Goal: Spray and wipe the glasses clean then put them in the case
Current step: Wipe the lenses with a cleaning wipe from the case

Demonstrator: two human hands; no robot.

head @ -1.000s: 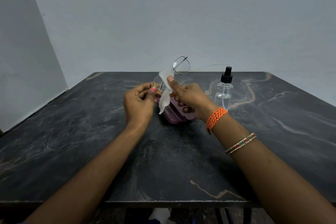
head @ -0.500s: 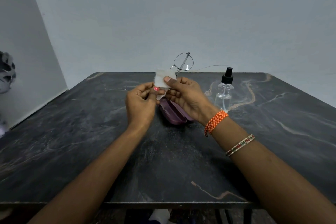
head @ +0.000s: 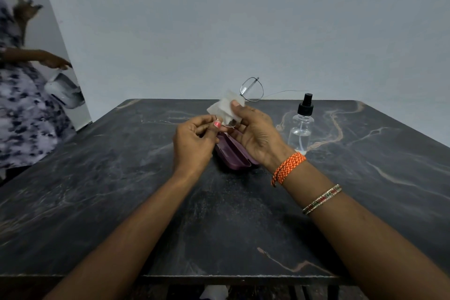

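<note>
Thin wire-rimmed glasses (head: 252, 89) are held up above the middle of the dark marble table (head: 121, 190). My left hand (head: 193, 142) pinches the near rim of the frame. My right hand (head: 253, 131) pinches a white wipe (head: 224, 106) against the near lens, which the wipe mostly hides. The far lens and one thin temple stick up and to the right. Under my hands lies the open purple case (head: 233, 154) on the table. A clear spray bottle (head: 301, 124) with a black pump top stands to the right of the case.
Another person in a patterned garment (head: 22, 109) stands at the table's left side, holding a white object (head: 64, 91) near the wall. Bare table surface stretches in front of the case and on both sides. A grey wall rises behind the far edge.
The wipe has shifted on the near lens and the glasses have tilted slightly. A person has come into view at the left edge.
</note>
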